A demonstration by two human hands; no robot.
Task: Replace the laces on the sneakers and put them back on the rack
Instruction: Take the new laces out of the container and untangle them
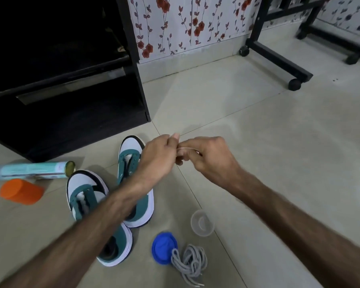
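1. While both sneakers (110, 206) sit unlaced on the tiled floor (258, 152), the left hand (158, 156) and right hand (208, 159) pinch a pale lace (185, 149) between them, probably readying its tip.
2. Next, I judge, comes threading an eyelet.
3. Grey laces (190, 263) lie beside a blue lid (163, 247); the dark rack (67, 80) stands against floral wallpaper (185, 23).

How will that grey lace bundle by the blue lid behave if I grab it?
The grey laces lie in a loose tangle of loops, so they are probably floppy and light and would sag and trail. One loop rests against the blue lid, so it may drag that along. The tips splay free; expect snagging.
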